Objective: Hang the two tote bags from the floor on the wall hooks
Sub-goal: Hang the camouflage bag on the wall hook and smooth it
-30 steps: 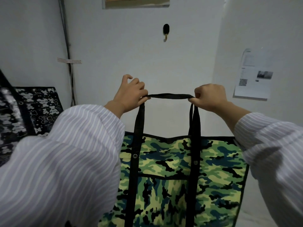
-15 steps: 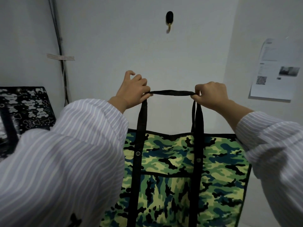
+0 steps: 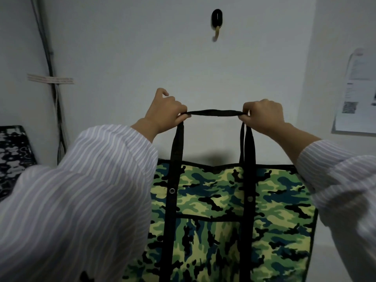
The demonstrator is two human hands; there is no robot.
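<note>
My left hand [image 3: 165, 113] and right hand [image 3: 262, 117] pinch the camouflage tote's [image 3: 223, 210] strap [image 3: 213, 113] taut below the hook [image 3: 216, 22] on the white wall [image 3: 132, 47].

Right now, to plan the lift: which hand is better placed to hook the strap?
The right hand, marginally: it and the left hand pinch the taut strap below the hook; the right sits slightly nearer.

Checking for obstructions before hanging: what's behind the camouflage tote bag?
Above the rim of the green camouflage fabric tote bag, only white wall shows, a black wall hook higher up. Whatever is behind the bag itself is covered.
</note>
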